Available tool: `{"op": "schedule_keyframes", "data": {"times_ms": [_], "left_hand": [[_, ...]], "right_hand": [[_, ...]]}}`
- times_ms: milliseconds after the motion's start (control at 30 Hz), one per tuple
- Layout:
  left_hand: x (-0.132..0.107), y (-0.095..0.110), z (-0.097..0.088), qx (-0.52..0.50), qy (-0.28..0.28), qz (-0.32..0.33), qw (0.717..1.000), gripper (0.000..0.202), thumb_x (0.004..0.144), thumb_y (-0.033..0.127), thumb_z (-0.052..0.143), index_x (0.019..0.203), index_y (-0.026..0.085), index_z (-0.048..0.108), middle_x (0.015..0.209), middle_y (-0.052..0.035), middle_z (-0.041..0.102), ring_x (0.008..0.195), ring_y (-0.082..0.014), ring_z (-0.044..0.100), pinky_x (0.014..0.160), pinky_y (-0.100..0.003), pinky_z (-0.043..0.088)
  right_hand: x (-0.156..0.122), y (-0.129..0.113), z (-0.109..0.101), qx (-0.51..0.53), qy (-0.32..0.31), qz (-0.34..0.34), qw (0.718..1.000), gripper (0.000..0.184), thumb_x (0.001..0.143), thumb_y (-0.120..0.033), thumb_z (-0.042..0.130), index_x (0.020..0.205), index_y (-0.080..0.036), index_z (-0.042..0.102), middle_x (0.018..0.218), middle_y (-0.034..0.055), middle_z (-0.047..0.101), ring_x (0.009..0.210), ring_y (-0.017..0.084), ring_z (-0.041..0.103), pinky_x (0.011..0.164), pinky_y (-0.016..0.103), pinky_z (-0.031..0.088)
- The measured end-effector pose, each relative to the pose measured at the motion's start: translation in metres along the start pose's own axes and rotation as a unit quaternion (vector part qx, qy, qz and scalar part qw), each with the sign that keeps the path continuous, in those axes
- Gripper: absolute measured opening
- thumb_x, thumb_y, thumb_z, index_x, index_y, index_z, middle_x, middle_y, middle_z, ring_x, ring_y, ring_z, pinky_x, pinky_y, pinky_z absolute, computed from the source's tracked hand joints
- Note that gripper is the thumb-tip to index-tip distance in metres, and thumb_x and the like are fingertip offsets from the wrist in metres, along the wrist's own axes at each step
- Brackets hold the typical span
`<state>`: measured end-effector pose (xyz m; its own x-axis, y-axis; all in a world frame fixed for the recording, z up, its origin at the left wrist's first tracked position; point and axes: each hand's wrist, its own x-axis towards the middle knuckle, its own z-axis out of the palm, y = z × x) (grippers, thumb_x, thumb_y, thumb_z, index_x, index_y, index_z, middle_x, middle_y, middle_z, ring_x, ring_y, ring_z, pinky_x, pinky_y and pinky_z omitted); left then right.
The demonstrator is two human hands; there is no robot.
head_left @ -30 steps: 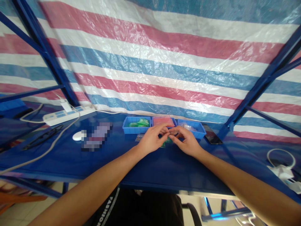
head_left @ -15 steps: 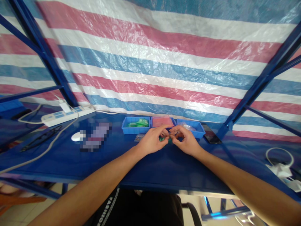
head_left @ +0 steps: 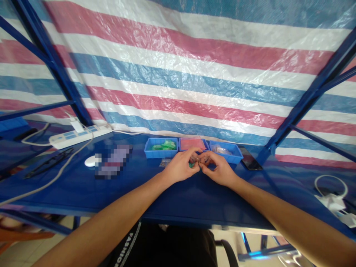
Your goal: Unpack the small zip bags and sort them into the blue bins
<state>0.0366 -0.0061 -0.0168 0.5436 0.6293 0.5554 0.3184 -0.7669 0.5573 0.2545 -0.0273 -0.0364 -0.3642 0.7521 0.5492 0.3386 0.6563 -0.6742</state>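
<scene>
My left hand is closed, thumb and fingers curled round a small green piece that is mostly hidden, too small to name. My right hand is pinched against the left fingertips; what it grips, if anything, cannot be made out. Both hands are just above the blue table, in front of three blue bins. The left bin holds green pieces. Pink sheets lie in the middle one, partly behind my hands. Clear plastic material fills part of the right bin.
A small flat packet lies left of my hands. Beyond it are a blurred-out purple item, a white oval object, black glasses and a power strip. A dark phone lies right, white chargers farther right.
My right fingertips have shifted slightly left, closing in on the left fingertips. Less of the green piece shows now. The bins and other things have stayed put.
</scene>
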Motion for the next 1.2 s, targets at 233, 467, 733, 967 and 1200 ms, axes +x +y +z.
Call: {"op": "schedule_keyframes", "data": {"times_ms": [233,467,733,967,1200], "left_hand": [[0.000,-0.009,-0.001,-0.027,0.009,0.005,1.000,0.046,0.088,0.014,0.070,0.132,0.021,0.060,0.101,-0.0031,0.077,0.089,-0.0181,0.075,0.087,-0.030,0.061],[0.000,-0.012,0.000,-0.033,0.026,0.017,0.999,0.041,0.092,0.016,0.071,0.132,0.019,0.063,0.098,-0.0028,0.076,0.088,-0.0163,0.075,0.087,-0.030,0.062],[-0.001,-0.006,-0.001,-0.043,0.037,0.027,0.998,0.044,0.094,0.018,0.070,0.137,0.020,0.062,0.104,-0.0043,0.080,0.091,-0.0172,0.078,0.091,-0.031,0.064],[0.000,0.001,-0.003,-0.009,0.040,0.027,0.999,0.041,0.096,0.023,0.071,0.136,0.021,0.063,0.104,-0.0037,0.081,0.091,-0.0190,0.078,0.089,-0.032,0.062],[0.001,0.001,-0.005,-0.007,0.033,0.029,0.999,0.037,0.098,0.027,0.072,0.134,0.022,0.066,0.106,-0.0023,0.083,0.088,-0.0178,0.077,0.083,-0.029,0.059]], "right_hand": [[0.002,0.002,-0.003,-0.014,0.019,-0.008,1.000,0.022,0.098,-0.034,0.068,0.119,-0.027,0.069,0.097,0.0052,0.069,0.079,0.020,0.068,0.069,0.035,0.060],[0.002,-0.001,-0.003,-0.015,0.012,-0.012,1.000,0.021,0.099,-0.034,0.065,0.119,-0.027,0.068,0.108,0.0076,0.070,0.086,0.021,0.070,0.067,0.034,0.060],[0.002,0.003,-0.003,-0.005,0.009,0.008,1.000,0.022,0.099,-0.035,0.066,0.120,-0.027,0.067,0.111,0.0080,0.074,0.091,0.024,0.073,0.074,0.038,0.064],[0.002,0.006,-0.001,0.029,0.002,0.025,0.999,0.026,0.096,-0.033,0.069,0.121,-0.026,0.065,0.112,0.0069,0.077,0.093,0.024,0.076,0.079,0.040,0.066],[0.002,0.005,0.000,0.047,-0.004,0.034,0.998,0.029,0.094,-0.029,0.069,0.122,-0.026,0.061,0.115,0.0064,0.077,0.098,0.023,0.077,0.082,0.038,0.065]]}}
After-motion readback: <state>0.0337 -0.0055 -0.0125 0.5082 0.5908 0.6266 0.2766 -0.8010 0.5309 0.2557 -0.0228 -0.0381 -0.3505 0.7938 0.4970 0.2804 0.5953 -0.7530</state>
